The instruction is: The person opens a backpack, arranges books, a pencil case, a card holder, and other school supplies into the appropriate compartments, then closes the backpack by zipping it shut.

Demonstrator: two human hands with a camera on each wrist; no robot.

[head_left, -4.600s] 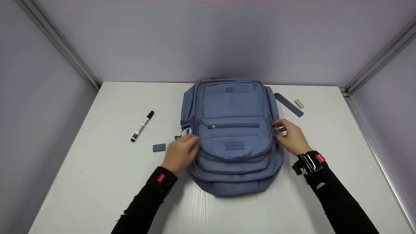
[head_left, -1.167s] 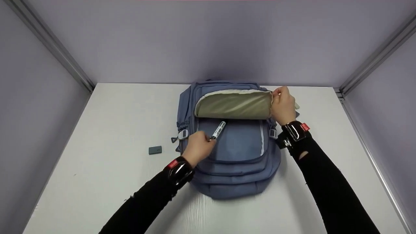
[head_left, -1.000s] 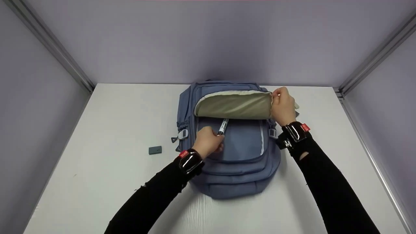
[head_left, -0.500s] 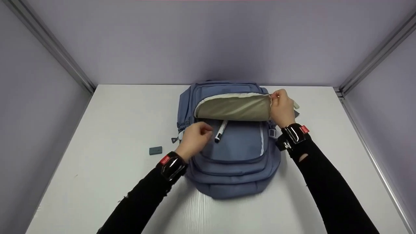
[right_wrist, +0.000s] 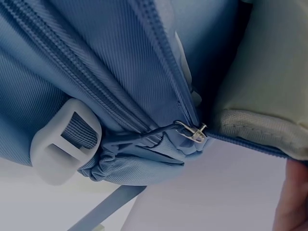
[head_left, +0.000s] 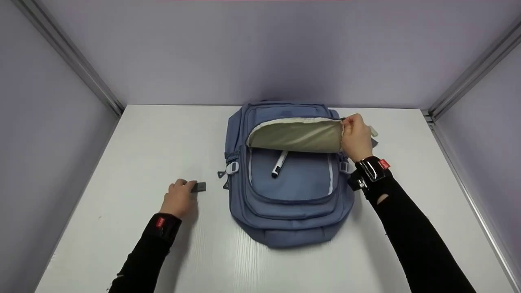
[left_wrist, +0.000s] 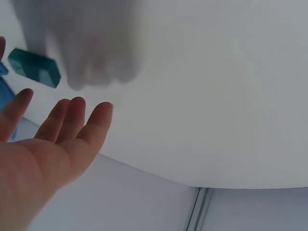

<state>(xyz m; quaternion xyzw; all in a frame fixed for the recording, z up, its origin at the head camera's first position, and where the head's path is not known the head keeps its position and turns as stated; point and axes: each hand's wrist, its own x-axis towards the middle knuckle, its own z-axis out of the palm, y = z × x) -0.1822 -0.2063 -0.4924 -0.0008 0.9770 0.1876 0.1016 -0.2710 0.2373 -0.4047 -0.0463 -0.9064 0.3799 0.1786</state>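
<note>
A blue backpack [head_left: 289, 236] lies front up on the white table, its front pocket unzipped. My right hand [head_left: 357, 138] pinches the right edge of the pocket's flap [head_left: 295, 136] and holds it raised, pale lining outward. The right wrist view catches a fingertip [right_wrist: 292, 192] at that edge and the zip pull [right_wrist: 196, 134]. A black-capped white marker [head_left: 279, 165] lies in the pocket, its far end hidden under the flap. Left of the bag, my left hand [head_left: 179, 198] reaches to a small dark green block [head_left: 199, 186]; in the left wrist view its fingers are spread, apart from the block [left_wrist: 33, 67].
Beside the bag's upper right lie a dark strap end [head_left: 374, 143] and a small pale green block [head_left: 373, 131], both partly behind the right hand. Side buckles [head_left: 233, 168] stick out from the bag. Grey walls [head_left: 281, 53] enclose the table at the back and sides.
The right hand has lifted the flap open and kept it up. My left hand brought the marker from the table into the pocket, let go, then moved left to the dark green block.
</note>
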